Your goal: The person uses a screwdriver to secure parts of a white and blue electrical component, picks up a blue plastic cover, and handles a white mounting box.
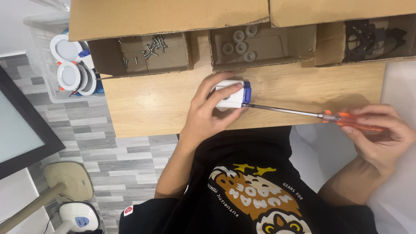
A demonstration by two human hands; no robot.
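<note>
My left hand [211, 113] grips a small white box-shaped part with a blue end [234, 94], holding it down on the wooden table [147, 104]. My right hand [381, 134] holds the orange handle of a long screwdriver [303, 113]. The metal shaft runs leftward and its tip meets the blue end of the white part.
Three open cardboard boxes stand along the table's far edge: one with several loose screws [149, 47], one with white round parts [241, 41], one with black flat parts [370, 37]. A clear plastic bin [45, 56] holding round white lamp fittings sits at the left. A dark-framed panel [21, 125] leans at far left.
</note>
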